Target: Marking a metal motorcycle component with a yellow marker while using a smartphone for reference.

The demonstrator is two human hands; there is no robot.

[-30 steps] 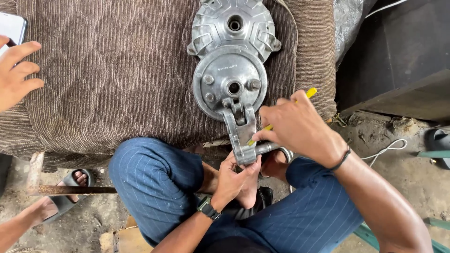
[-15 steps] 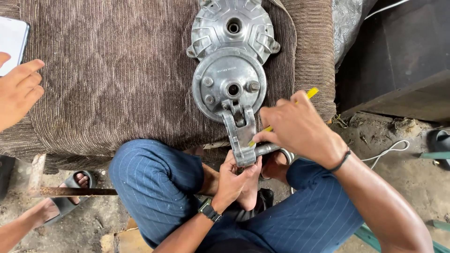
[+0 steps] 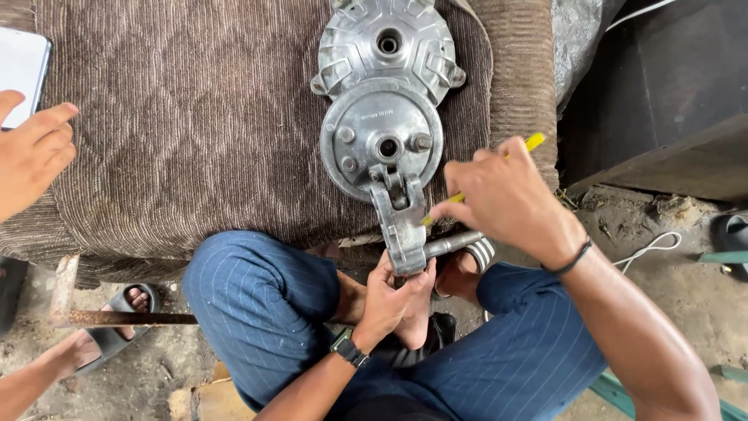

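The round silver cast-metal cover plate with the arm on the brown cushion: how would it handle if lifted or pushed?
The round silver cast-metal cover plate looks rigid and probably heavy for its size. Lying flat on the brown quilted cushion, it should drag rather than roll. Its projecting arm, steadied by the left hand, likely makes it lopsided.

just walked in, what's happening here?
A seated person works on a metal bracket arm joined to a round silver hub plate lying on a brown quilted cushion. The left hand grips the bracket's lower end; the right hand holds a yellow-handled tool with its tip at the bracket. A second silver casting lies just beyond the plate. Another person's hand hovers at the left edge.
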